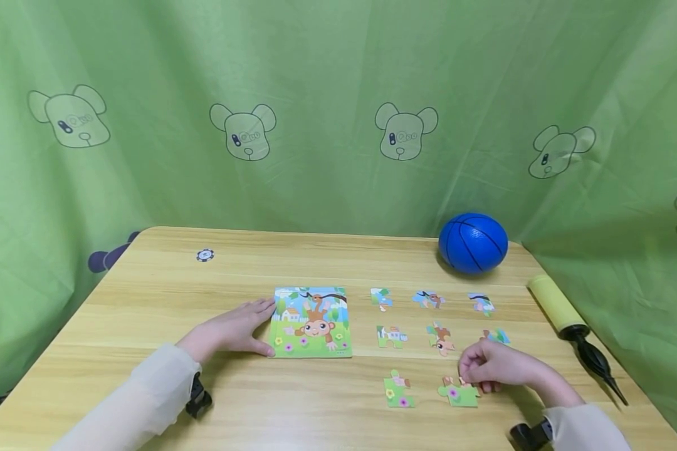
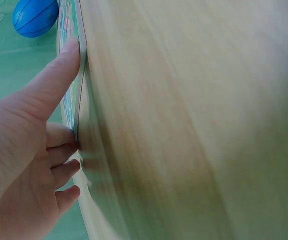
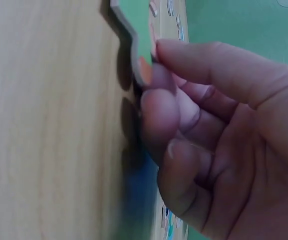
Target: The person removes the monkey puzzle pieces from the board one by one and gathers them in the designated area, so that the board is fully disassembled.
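On the table lies a square puzzle picture board [image 1: 311, 322] showing a monkey hanging from a branch. My left hand [image 1: 239, 330] rests at its left side, fingers extended along the edge and thumb near the lower corner. In the left wrist view the thumb [image 2: 59, 75] touches the board's edge. My right hand [image 1: 499, 365] pinches a green puzzle piece [image 1: 460, 396] with a purple flower at its right side; the right wrist view shows the puzzle piece [image 3: 136, 25] between thumb and fingers, just off the wood. Right of the board, other loose pieces [image 1: 392, 337] lie in rows.
A blue ball [image 1: 473, 243] sits at the back right of the table [image 1: 163, 282]. Along the right edge lies a yellow-green hand pump [image 1: 558, 307] with a black nozzle. A round chip [image 1: 205, 255] lies at the back left. Green curtains [image 1: 327, 188] hang behind.
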`<state>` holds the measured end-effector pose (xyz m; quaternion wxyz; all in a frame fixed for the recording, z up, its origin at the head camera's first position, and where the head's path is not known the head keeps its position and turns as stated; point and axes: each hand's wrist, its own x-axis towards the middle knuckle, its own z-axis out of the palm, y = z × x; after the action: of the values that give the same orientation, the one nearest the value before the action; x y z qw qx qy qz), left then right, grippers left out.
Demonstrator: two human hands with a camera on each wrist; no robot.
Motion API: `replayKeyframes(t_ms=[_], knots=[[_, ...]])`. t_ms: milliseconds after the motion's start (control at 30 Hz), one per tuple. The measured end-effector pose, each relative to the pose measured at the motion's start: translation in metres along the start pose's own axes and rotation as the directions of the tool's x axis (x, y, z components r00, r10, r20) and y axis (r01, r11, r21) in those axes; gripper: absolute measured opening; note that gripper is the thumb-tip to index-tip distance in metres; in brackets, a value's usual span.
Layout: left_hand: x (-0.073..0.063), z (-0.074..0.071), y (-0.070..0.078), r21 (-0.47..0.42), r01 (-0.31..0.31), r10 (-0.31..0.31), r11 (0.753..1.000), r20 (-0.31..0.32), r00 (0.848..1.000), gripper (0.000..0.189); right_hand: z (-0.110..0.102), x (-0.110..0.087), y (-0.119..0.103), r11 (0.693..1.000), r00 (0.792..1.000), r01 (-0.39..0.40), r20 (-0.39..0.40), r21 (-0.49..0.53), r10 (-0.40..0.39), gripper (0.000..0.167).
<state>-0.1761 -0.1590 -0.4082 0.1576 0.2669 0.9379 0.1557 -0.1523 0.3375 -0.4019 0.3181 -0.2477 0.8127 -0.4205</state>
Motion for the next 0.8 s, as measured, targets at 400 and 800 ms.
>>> replayKeyframes(t_ms=[400,800], knots=[[-0.001,-0.001,0.002,-0.013,0.008,-0.008,1.0,0.001,1.0,0.095,-0.002,0.007,-0.013,0.998,0.998,-0.053,-0.037,-0.036,0.052,0.01],[-0.002,-0.002,0.003,-0.005,0.003,-0.003,1.0,0.002,1.0,0.095,0.004,0.045,-0.046,0.989,0.995,0.04,-0.084,-0.142,-0.053,0.014]])
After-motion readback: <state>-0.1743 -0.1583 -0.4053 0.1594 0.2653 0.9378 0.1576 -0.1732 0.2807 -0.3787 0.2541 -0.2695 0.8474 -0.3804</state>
